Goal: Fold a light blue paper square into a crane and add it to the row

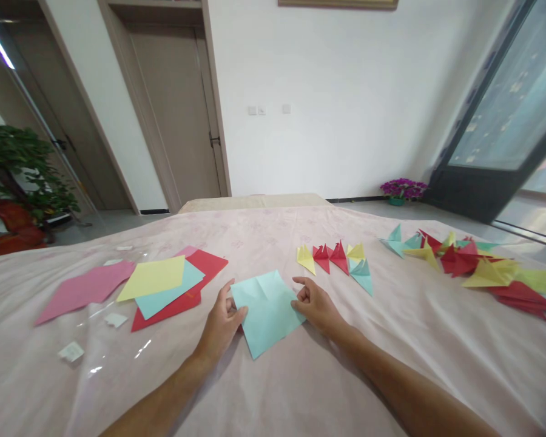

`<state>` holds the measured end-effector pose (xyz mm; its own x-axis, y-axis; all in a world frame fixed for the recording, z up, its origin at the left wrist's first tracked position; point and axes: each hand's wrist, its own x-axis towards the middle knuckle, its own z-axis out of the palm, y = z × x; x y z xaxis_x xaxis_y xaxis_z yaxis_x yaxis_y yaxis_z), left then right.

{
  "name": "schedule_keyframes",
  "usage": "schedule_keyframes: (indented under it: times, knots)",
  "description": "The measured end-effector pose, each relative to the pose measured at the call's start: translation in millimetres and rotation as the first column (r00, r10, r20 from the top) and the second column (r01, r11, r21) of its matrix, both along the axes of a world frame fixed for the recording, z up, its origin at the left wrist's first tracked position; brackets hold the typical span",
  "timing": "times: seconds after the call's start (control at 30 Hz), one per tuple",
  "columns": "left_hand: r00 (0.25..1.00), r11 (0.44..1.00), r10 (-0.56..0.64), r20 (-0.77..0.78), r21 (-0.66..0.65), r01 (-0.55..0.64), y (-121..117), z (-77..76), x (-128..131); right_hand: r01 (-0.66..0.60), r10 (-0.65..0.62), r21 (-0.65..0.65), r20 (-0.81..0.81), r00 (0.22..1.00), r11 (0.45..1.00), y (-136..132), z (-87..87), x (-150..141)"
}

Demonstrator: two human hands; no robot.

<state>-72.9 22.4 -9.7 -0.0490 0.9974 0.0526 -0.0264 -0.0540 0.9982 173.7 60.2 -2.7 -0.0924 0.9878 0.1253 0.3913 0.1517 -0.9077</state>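
Observation:
A light blue sheet of origami paper [269,315] with faint creases is held up in front of me, a little tilted above the cloth. My left hand [222,318] pinches its left edge, thumb on the near face and fingers behind. On the right edge, my right hand [316,303] grips the sheet between thumb and curled fingers, its index finger raised. Beyond the right hand stands a short row of folded paper pieces, among them a yellow one [306,259], a red one [339,256] and a light blue one [362,276].
Loose yellow [157,278], pink [88,290] and red [207,264] sheets overlap on the left. Small white scraps [71,351] and clear plastic lie near them. A heap of folded paper pieces [491,270] covers the right side of the pink tablecloth [277,400].

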Motion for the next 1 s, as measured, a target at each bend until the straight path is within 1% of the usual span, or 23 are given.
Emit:
schedule_keyframes:
  times: [0.1,0.2,0.27,0.33,0.4,0.5,0.57,0.6,0.67,0.73,0.87,0.93,1.0]
  knots:
    - [0.997,1.000,0.004,-0.077,0.001,-0.004,0,-2.6,-1,-0.025,0.016,0.060,0.143,0.990,0.998,-3,-0.9,1]
    - [0.993,1.000,0.005,-0.121,-0.005,-0.006,-1,-1.8,-2,-0.054,0.016,0.128,0.287,0.958,0.990,-9,1.1,3]
    - [0.990,1.000,0.005,-0.139,-0.010,-0.006,0,-1.0,-2,-0.074,-0.016,0.221,0.381,0.925,0.972,-14,2.7,4]
    - [0.989,1.000,0.004,-0.148,-0.012,-0.006,1,-1.2,-3,-0.149,-0.028,0.335,0.470,0.882,0.930,-20,4.8,5]
    - [0.989,1.000,0.007,-0.149,-0.012,-0.009,2,-2.6,-4,-0.281,0.028,0.394,0.538,0.842,0.875,-25,7.6,5]
    - [0.991,0.999,0.002,-0.133,-0.033,-0.006,3,-5.0,-4,-0.474,0.168,0.376,0.615,0.771,0.796,-33,12.7,2]
    - [0.993,0.999,-0.005,-0.116,-0.054,-0.002,3,-4.6,-3,-0.548,0.233,0.340,0.648,0.726,0.764,-36,15.9,-1]
    - [0.994,0.998,-0.006,-0.107,-0.061,0.000,3,-3.5,-2,-0.567,0.250,0.324,0.658,0.710,0.758,-38,17.4,-3]
    - [0.997,0.998,-0.008,-0.077,-0.066,0.003,2,0.0,-2,-0.576,0.259,0.305,0.670,0.695,0.758,-40,19.7,-6]
    - [0.999,0.998,-0.016,-0.029,-0.069,0.014,2,4.1,-3,-0.569,0.248,0.309,0.672,0.697,0.762,-41,20.6,-9]
    - [0.998,0.992,-0.025,0.061,-0.123,0.032,4,9.7,-8,-0.534,0.181,0.375,0.665,0.724,0.758,-38,16.1,-8]
    - [0.996,0.987,-0.039,0.075,-0.154,0.050,5,10.2,-11,-0.517,0.146,0.407,0.663,0.735,0.753,-34,11.7,-5]
    - [0.996,0.983,-0.069,0.062,-0.167,0.079,5,9.4,-12,-0.515,0.132,0.441,0.653,0.746,0.735,-29,8.0,-1]
